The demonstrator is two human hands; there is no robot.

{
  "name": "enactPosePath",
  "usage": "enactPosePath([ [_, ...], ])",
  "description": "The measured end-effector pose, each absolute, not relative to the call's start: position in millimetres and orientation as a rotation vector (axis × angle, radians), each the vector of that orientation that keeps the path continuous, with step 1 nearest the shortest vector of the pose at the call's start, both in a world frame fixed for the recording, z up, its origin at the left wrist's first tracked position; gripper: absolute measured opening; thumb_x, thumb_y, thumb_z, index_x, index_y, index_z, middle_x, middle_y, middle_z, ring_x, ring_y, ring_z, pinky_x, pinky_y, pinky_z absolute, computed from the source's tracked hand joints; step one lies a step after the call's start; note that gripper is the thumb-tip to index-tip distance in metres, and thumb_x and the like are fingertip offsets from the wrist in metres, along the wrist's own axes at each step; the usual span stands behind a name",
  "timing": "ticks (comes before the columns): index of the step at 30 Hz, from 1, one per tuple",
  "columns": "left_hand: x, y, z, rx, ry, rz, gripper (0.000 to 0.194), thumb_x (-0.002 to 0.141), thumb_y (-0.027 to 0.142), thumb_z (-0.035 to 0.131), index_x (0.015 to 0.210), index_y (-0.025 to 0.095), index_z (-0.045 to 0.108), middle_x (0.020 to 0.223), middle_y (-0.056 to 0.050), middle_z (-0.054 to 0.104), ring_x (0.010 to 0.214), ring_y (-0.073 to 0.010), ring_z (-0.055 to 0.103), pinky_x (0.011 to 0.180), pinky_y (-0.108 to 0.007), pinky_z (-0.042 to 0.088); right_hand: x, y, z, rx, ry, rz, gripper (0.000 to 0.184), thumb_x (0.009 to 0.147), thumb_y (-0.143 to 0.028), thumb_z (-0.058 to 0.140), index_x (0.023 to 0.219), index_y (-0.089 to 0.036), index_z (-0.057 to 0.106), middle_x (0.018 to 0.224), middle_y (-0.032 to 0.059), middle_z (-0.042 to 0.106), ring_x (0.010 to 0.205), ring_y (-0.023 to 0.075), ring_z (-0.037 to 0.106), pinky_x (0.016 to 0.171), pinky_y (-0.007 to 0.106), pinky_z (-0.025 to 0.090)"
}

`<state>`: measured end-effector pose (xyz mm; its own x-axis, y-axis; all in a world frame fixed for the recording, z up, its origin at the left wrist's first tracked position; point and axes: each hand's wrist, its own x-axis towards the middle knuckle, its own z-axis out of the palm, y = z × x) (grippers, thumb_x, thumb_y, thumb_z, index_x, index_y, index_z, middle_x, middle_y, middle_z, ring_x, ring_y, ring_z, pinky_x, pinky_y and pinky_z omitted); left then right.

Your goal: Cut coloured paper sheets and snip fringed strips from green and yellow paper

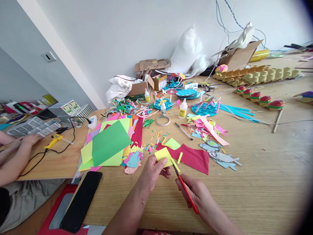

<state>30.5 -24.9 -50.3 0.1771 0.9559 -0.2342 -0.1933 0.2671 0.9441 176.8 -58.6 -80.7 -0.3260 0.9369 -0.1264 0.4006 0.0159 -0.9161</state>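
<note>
Between the thumb and fingers of my left hand (153,171) is a piece of yellow paper (163,155). My right hand (195,191) grips red-handled scissors (186,189), whose blades meet the paper's right edge. A narrow yellow strip lies along the blades there; whether it is fully cut off I cannot tell. Just beyond my hands, dark red paper (194,159) lies on the table with a light green piece (173,143) and a small yellow strip (180,158) on it. Paper fish cutouts (133,162) lie left of my hands, and grey-blue fish cutouts (223,158) lie to the right.
A stack of coloured paper (111,143) and a black phone (81,200) are at left. Glue bottles (182,109), a tape roll (163,120), a pen (183,131) and paper scraps (207,125) lie farther back. Another person's arms (17,153) rest near a yellow glue gun (53,141).
</note>
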Motion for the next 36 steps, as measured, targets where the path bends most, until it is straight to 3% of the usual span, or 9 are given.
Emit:
enactPosePath([
  [7, 33.9, -28.7, -50.4, 0.949, 1.055, 0.949, 0.028, 0.069, 0.038, 0.058, 0.071, 0.01, 0.055, 0.054, 0.0, 0.053, 0.045, -0.0079, 0.049, 0.042, -0.019, 0.04, 179.3, -60.4, -77.2, -1.285, -1.723, 1.39, 0.035, 0.084, -0.043, 0.031, 0.058, -0.021, 0.036, 0.047, -0.0063, 0.035, 0.042, 0.0089, 0.037, 0.041, 0.019, 0.032],
  [23, 35.0, -30.5, -53.7, 0.886, 1.008, 0.936, 0.03, 0.068, 0.038, 0.06, 0.075, 0.01, 0.057, 0.057, 0.0, 0.053, 0.046, -0.0073, 0.048, 0.042, -0.019, 0.037, 177.9, -61.4, -80.9, -1.326, -1.696, 1.341, 0.034, 0.082, -0.043, 0.035, 0.057, -0.021, 0.036, 0.048, -0.0061, 0.031, 0.04, 0.0079, 0.033, 0.035, 0.017, 0.028],
  [36, 32.8, -26.0, -58.4, 0.979, 1.015, 1.012, 0.022, 0.076, 0.034, 0.053, 0.08, 0.012, 0.055, 0.057, 0.002, 0.054, 0.045, -0.007, 0.049, 0.042, -0.018, 0.04, 178.7, -61.5, -84.4, -1.307, -1.681, 1.4, 0.033, 0.082, -0.042, 0.037, 0.057, -0.021, 0.035, 0.047, -0.0065, 0.033, 0.041, 0.0083, 0.035, 0.038, 0.018, 0.03],
])
